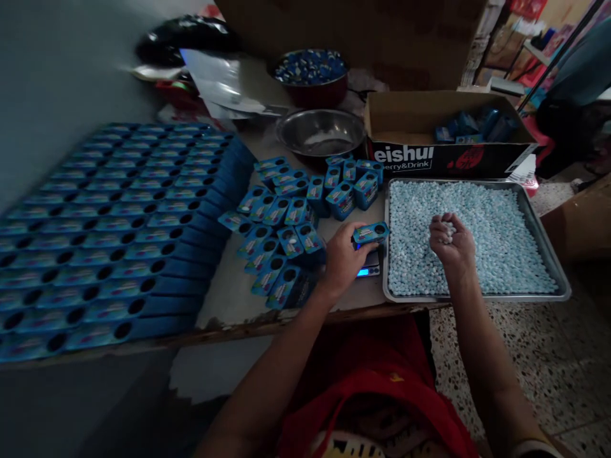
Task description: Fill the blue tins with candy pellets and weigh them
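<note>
My left hand [342,261] grips a small blue box [371,233] with a round dark hole in its top. Beneath that box, partly covered, is a small digital scale [368,271] with a lit blue display. Over the metal tray [392,294], my right hand [453,245] is turned palm up with fingers curled around a small heap of pale candies [447,233]. Many more pale blue and white candies [496,222] fill the tray. Several loose blue boxes [286,213] with holes in their tops stand left of my left hand.
Tight rows of blue boxes [109,235] cover the table's left side. Behind stand a steel bowl [321,130], a red bowl [312,95] of small blue-and-white pieces, and an open carton [405,159] with some blue boxes. The table's front edge [286,326] runs before me.
</note>
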The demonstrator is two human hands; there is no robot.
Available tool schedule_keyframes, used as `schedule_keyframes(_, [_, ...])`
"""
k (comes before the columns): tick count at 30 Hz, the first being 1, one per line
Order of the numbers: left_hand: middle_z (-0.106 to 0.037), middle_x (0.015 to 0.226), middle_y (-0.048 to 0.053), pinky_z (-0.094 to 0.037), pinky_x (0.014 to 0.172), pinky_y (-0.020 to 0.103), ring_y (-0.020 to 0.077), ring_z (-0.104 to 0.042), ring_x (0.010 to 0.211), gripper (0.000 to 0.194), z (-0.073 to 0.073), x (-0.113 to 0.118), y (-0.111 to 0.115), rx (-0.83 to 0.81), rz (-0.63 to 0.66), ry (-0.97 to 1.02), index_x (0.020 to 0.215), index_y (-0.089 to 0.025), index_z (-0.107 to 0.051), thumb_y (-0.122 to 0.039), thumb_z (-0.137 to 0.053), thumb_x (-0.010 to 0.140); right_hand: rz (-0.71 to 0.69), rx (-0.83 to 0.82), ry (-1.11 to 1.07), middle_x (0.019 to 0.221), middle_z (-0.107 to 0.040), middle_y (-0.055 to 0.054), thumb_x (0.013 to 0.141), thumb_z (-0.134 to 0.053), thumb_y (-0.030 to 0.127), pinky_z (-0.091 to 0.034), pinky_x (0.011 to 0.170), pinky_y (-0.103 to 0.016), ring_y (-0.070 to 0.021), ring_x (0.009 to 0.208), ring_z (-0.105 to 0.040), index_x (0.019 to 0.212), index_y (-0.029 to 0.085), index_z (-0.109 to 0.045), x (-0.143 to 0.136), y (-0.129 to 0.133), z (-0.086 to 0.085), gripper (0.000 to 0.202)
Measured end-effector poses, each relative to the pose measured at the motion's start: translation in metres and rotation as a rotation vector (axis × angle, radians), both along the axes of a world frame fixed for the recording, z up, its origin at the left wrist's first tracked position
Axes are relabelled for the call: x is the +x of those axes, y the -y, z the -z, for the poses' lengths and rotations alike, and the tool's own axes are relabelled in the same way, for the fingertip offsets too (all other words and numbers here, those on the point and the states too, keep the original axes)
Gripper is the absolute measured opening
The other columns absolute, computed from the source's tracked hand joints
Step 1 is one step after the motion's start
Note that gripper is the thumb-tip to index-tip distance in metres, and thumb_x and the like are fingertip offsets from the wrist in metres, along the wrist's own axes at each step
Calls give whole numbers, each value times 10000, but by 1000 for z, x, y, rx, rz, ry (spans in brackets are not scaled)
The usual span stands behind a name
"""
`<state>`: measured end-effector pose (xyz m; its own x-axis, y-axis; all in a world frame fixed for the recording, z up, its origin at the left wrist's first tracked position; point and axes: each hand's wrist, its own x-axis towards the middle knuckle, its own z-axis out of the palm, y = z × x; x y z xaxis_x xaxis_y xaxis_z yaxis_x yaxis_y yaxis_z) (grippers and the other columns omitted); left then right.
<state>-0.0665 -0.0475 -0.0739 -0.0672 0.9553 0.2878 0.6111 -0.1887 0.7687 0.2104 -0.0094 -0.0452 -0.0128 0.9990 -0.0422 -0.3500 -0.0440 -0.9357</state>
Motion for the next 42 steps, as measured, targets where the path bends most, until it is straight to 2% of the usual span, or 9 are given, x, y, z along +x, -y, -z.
schedule_keyframes(7, [-777,1121,56,-603,983,412,297,-750,1100,399,-50,39,-4,160,122,-67,1143,-255,-751,-247,-943,794,33,129,-205,747,-520,7,963,-698,714,-423,526,-274,-146,650,-482,794,265,-562,-49,-7,-57,498])
schedule_keyframes(11, [-773,1108,50,-616,950,401,285,-749,1066,408,-60,52,-4,127,173,1,1142,-254,-762,-268,-954,782,101,169,-164,764,-504,7,989,-668,713,-456,585,-303,-144,657,-499,782,264,-561,-63,-4,-70,506])
schedule_keyframes(19, [-787,1076,48,-616,861,371,271,-766,1004,424,-41,66,-9,-63,206,213,1116,-236,-763,-250,-969,746,186,174,-150,667,-408,55,861,-873,605,-472,591,-288,-125,600,-431,706,269,-473,-61,1,-59,544])
schedule_keyframes(22, [-789,1075,48,-611,869,370,271,-768,1013,420,-36,71,-10,-67,222,247,1102,-234,-765,-249,-972,737,225,151,-146,718,-481,60,850,-888,616,-429,538,-262,-96,577,-440,769,264,-532,-58,0,-56,507])
schedule_keyframes(25, [-781,1090,52,-606,886,372,273,-760,1040,398,-36,75,-11,-48,239,258,1080,-235,-765,-241,-967,737,236,150,-94,763,-545,44,919,-782,703,-421,529,-263,-97,591,-485,848,263,-604,-54,0,-56,479])
schedule_keyframes(28, [-769,1079,46,-588,888,361,265,-749,1043,372,-36,79,-11,-53,237,284,1064,-236,-762,-211,-951,744,228,184,-58,674,-490,39,985,-622,797,-467,592,-284,-128,603,-498,831,263,-627,-51,2,-58,556])
schedule_keyframes(37, [-755,1082,17,-562,920,326,225,-724,1021,375,-24,92,-16,-94,219,510,1053,-226,-723,-184,-902,726,206,272,-149,664,-528,16,974,-589,824,-509,674,-320,-162,640,-532,792,268,-661,-38,3,-61,589])
schedule_keyframes(40, [-743,1020,4,-562,865,310,206,-716,932,426,-28,73,-15,-136,220,617,1069,-226,-697,-273,-924,712,246,296,15,715,-573,15,975,-634,765,-514,702,-311,-161,683,-562,830,270,-671,-3,-1,-49,517])
schedule_keyframes(42, [-732,991,-6,-552,851,307,196,-699,898,432,-33,48,-11,-139,173,588,1081,-229,-692,-314,-914,720,195,278,364,778,-636,5,939,-743,686,-527,743,-321,-172,738,-599,882,266,-705,22,1,-35,425])
